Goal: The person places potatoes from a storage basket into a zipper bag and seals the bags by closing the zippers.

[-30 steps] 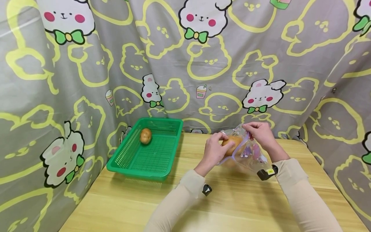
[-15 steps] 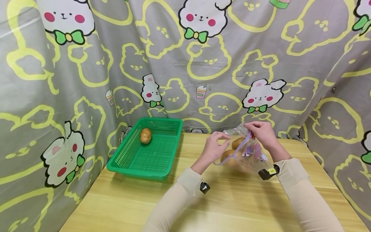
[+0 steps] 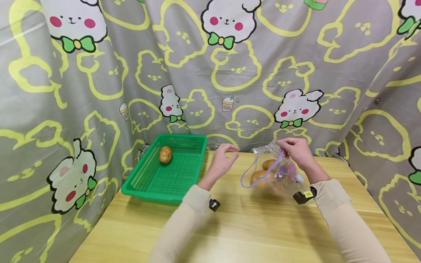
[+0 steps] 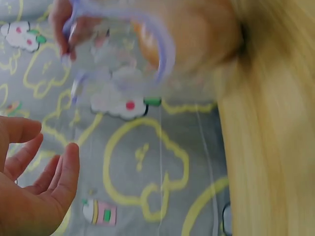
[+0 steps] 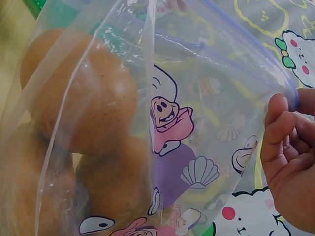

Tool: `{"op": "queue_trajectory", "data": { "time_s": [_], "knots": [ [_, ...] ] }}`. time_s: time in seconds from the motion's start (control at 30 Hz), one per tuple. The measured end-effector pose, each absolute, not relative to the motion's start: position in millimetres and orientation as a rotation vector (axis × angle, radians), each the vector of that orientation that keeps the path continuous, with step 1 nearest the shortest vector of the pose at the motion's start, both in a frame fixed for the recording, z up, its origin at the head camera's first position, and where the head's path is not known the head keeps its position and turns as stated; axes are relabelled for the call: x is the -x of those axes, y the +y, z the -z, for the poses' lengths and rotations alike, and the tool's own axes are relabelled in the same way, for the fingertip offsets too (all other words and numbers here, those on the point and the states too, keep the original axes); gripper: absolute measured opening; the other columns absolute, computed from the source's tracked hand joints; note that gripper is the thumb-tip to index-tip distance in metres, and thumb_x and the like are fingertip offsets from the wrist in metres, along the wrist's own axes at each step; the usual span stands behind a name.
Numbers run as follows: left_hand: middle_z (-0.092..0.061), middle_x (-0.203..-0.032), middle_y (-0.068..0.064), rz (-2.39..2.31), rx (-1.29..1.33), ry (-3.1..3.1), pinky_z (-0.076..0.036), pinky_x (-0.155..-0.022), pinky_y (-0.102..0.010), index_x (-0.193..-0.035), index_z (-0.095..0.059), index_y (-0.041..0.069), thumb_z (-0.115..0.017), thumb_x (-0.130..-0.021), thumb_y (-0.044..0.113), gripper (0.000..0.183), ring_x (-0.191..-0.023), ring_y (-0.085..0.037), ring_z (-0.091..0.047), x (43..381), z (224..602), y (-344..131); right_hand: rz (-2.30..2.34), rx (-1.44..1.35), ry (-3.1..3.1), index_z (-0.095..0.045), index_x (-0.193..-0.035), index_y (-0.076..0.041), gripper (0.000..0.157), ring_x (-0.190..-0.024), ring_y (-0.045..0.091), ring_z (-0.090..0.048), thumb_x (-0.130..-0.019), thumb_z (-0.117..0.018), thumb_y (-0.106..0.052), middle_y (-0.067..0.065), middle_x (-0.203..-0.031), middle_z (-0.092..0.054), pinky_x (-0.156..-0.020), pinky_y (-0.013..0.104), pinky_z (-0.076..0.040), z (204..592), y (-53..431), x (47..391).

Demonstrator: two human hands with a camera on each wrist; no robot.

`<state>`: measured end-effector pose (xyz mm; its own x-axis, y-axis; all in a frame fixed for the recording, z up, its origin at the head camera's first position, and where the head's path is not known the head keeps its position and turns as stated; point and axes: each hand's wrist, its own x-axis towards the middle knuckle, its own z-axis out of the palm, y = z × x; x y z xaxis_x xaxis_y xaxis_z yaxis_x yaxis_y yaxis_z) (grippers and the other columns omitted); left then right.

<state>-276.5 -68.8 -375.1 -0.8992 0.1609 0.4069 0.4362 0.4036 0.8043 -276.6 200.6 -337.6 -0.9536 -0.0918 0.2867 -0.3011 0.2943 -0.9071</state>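
A clear zip bag (image 3: 289, 179) with a purple zip edge and cartoon prints stands on the table, its mouth spread to the left. My right hand (image 3: 297, 151) pinches the bag's upper edge between thumb and fingers. Inside, potatoes (image 5: 81, 91) lie piled together; three show through the plastic in the right wrist view. My left hand (image 3: 222, 162) is in the air between bag and basket, fingers loosely bent and nothing in them. One more potato (image 3: 165, 154) lies in the green basket (image 3: 194, 170), near its far left corner.
The wooden table (image 3: 256, 230) carries the basket on its left and the bag on its right. A grey curtain (image 3: 250, 69) printed with cartoon rabbits hangs close behind the table and along both sides.
My left hand let go of a potato, which dropped into the bag, then drew out of the mouth and moved left toward the basket. My right hand keeps its pinch on the bag's edge.
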Motion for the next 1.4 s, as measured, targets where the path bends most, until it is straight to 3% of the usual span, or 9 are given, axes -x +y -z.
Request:
{"op": "queue_trajectory", "data": {
  "time_s": [0.27, 0.5, 0.7, 0.83, 1.07, 1.23, 1.4],
  "knots": [
    [-0.054, -0.116, -0.007, 1.458, 0.418, -2.469, -0.048, -0.088, -0.039, -0.110, -0.062, 0.010, -0.064, -0.091, 0.017, 0.020, -0.108, -0.023, -0.057, 292.8, 362.5, -119.9, -1.716, -0.369, -2.383, -0.062, -0.097, 0.018, 0.030, -0.048, 0.009, -0.050, -0.094, -0.060, -0.012, -0.002, -0.059, -0.058, -0.044, 0.024, -0.045, 338.7, 203.0, 277.1],
    [-0.049, -0.125, -0.013, 1.403, 0.349, -2.553, -0.049, -0.087, -0.042, -0.123, -0.054, 0.009, -0.062, -0.092, 0.016, 0.032, -0.115, -0.028, -0.052, 310.8, 354.8, -161.5, -1.720, -0.362, -2.367, -0.066, -0.087, 0.007, 0.022, -0.047, 0.010, -0.049, -0.093, -0.061, -0.013, -0.002, -0.057, -0.057, -0.044, 0.025, -0.044, 333.1, 202.2, 272.9],
    [-0.044, -0.132, -0.016, 1.313, 0.289, -2.668, -0.045, -0.090, -0.046, -0.130, -0.049, 0.009, -0.060, -0.093, 0.019, 0.040, -0.120, -0.032, -0.048, 328.2, 355.2, -198.4, -1.710, -0.362, -2.370, -0.063, -0.092, 0.015, 0.026, -0.047, 0.010, -0.049, -0.093, -0.060, -0.012, -0.001, -0.058, -0.058, -0.043, 0.025, -0.044, 334.9, 203.8, 274.1],
    [-0.041, -0.132, -0.021, 1.186, 0.239, -2.760, -0.043, -0.090, -0.048, -0.134, -0.045, 0.006, -0.060, -0.093, 0.019, 0.045, -0.120, -0.036, -0.044, 339.3, 359.6, -221.2, -1.711, -0.359, -2.369, -0.059, -0.097, 0.019, 0.031, -0.047, 0.010, -0.049, -0.093, -0.060, -0.012, -0.001, -0.058, -0.058, -0.043, 0.026, -0.045, 336.9, 204.8, 276.5],
    [-0.032, -0.139, -0.026, 1.035, 0.152, -2.920, -0.037, -0.095, -0.054, -0.138, -0.041, 0.006, -0.060, -0.093, 0.016, 0.050, -0.125, -0.040, -0.035, 353.5, 376.1, -257.8, -1.738, -0.344, -2.366, -0.067, -0.090, 0.009, 0.022, -0.047, 0.011, -0.050, -0.093, -0.062, -0.012, -0.002, -0.058, -0.058, -0.043, 0.026, -0.045, 340.9, 206.2, 280.9],
    [-0.026, -0.142, -0.027, 1.009, 0.113, -2.984, -0.035, -0.097, -0.055, -0.141, -0.038, 0.007, -0.060, -0.094, 0.016, 0.053, -0.127, -0.042, -0.032, 361.8, 390.5, -278.8, -1.726, -0.324, -2.384, -0.062, -0.098, 0.017, 0.031, -0.046, 0.010, -0.049, -0.093, -0.061, -0.014, -0.002, -0.058, -0.058, -0.044, 0.027, -0.045, 350.2, 208.5, 290.1],
    [-0.024, -0.143, -0.029, 0.994, 0.028, -2.998, -0.035, -0.097, -0.055, -0.143, -0.034, 0.005, -0.056, -0.096, 0.018, 0.053, -0.123, -0.043, -0.034, 364.6, 402.4, -295.1, -1.713, -0.327, -2.394, -0.062, -0.101, 0.016, 0.035, -0.046, 0.010, -0.049, -0.093, -0.062, -0.019, -0.003, -0.058, -0.058, -0.044, 0.028, -0.045, 356.4, 207.3, 294.9]
  ]
}}
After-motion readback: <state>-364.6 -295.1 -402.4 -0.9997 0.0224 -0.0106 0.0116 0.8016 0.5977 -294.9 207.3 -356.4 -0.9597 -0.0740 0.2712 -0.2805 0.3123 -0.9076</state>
